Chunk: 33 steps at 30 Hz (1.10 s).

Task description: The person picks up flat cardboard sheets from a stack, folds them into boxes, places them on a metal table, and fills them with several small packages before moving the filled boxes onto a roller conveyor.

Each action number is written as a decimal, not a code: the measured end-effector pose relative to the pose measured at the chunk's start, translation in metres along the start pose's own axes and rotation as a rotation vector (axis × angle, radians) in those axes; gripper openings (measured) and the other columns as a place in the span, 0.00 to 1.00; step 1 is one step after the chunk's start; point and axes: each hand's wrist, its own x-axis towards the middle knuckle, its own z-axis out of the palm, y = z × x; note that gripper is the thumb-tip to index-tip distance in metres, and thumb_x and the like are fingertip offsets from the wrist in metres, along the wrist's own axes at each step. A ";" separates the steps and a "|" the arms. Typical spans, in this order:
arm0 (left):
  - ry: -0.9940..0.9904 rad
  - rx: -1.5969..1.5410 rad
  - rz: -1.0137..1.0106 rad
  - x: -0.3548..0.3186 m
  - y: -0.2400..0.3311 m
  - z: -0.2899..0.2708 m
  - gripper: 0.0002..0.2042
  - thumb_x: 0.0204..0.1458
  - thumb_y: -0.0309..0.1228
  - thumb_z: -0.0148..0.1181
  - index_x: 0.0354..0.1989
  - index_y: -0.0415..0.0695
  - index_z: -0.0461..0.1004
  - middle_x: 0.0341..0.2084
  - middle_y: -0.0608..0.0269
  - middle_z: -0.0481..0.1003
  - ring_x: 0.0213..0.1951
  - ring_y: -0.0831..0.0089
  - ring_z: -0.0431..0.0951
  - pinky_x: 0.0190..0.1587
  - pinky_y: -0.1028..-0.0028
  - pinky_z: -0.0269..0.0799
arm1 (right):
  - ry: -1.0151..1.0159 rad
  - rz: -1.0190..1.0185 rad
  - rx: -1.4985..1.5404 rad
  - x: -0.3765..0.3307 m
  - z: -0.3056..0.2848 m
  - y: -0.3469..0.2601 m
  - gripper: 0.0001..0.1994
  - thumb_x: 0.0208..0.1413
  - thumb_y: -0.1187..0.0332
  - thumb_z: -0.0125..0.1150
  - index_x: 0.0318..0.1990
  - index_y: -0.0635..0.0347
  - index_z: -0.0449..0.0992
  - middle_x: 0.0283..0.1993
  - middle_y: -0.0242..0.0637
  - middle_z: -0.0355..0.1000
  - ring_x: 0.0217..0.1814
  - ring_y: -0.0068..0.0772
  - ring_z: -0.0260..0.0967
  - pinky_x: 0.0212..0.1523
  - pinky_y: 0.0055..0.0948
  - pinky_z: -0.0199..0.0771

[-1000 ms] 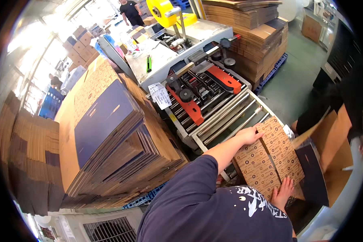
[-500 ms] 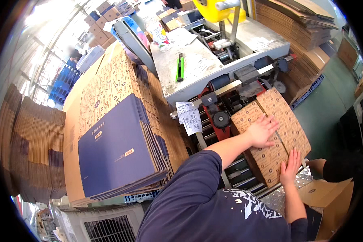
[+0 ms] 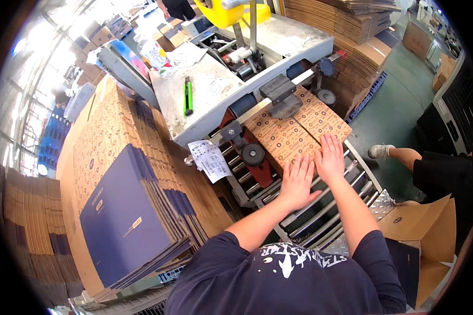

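A closed cardboard box (image 3: 278, 137) with a printed pattern of small dark marks lies on the roller conveyor (image 3: 312, 223). Its far end sits under the grey guide block (image 3: 278, 89) of the carton sealing machine (image 3: 294, 44), and a dark seam runs along its top. My left hand (image 3: 298, 184) rests against the near edge of the box, fingers stretched out. To its right, my right hand (image 3: 330, 159) lies flat at the near right part of the box, fingers extended. A black round knob (image 3: 253, 155) stands just left of the box.
Flattened cartons with dark blue panels (image 3: 126, 215) are stacked at the left. A green utility knife (image 3: 188, 97) lies on the machine top, and a paper slip (image 3: 210, 160) hangs from its side. An opened carton (image 3: 420, 226) stands lower right, near another person's leg (image 3: 404, 157).
The box has slid away from me, in under the guide block. Both hands have moved to its near end, the left coming off the middle of its top. My view has shifted rightward.
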 end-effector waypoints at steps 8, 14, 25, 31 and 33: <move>-0.021 0.124 -0.208 0.021 -0.064 0.002 0.29 0.51 0.35 0.50 0.62 0.42 0.53 0.64 0.53 0.50 0.66 0.58 0.47 0.63 0.50 0.46 | -0.371 -0.034 0.247 -0.130 0.004 -0.007 0.20 0.49 0.65 0.54 0.50 0.66 0.68 0.52 0.57 0.65 0.57 0.55 0.60 0.56 0.43 0.62; -0.007 -0.145 0.086 -0.057 0.005 -0.126 0.21 0.48 0.36 0.57 0.50 0.40 0.67 0.55 0.51 0.62 0.59 0.56 0.59 0.58 0.56 0.57 | -1.409 0.160 0.238 -0.324 -0.041 0.028 0.21 0.49 0.63 0.56 0.50 0.60 0.70 0.46 0.48 0.72 0.49 0.48 0.69 0.49 0.37 0.68; 0.270 0.583 -0.850 -0.344 0.010 -0.326 0.34 0.42 0.49 0.63 0.56 0.44 0.62 0.55 0.55 0.63 0.59 0.62 0.59 0.56 0.56 0.55 | -1.138 0.496 0.426 -0.482 -0.167 0.055 0.25 0.49 0.62 0.58 0.54 0.64 0.67 0.49 0.46 0.71 0.52 0.37 0.69 0.50 0.29 0.68; 0.611 0.674 -0.658 -0.424 0.009 -0.298 0.20 0.40 0.36 0.64 0.44 0.49 0.71 0.40 0.68 0.71 0.47 0.70 0.68 0.51 0.63 0.59 | -1.104 0.354 0.529 -0.536 -0.199 0.055 0.25 0.49 0.62 0.60 0.54 0.66 0.67 0.48 0.46 0.73 0.49 0.36 0.71 0.48 0.28 0.69; 0.704 0.751 -0.502 -0.430 0.048 -0.312 0.12 0.39 0.31 0.61 0.35 0.50 0.74 0.31 0.72 0.72 0.39 0.73 0.71 0.45 0.67 0.63 | -0.959 0.374 0.555 -0.536 -0.248 0.038 0.21 0.48 0.64 0.60 0.49 0.65 0.72 0.44 0.47 0.74 0.46 0.38 0.73 0.45 0.29 0.71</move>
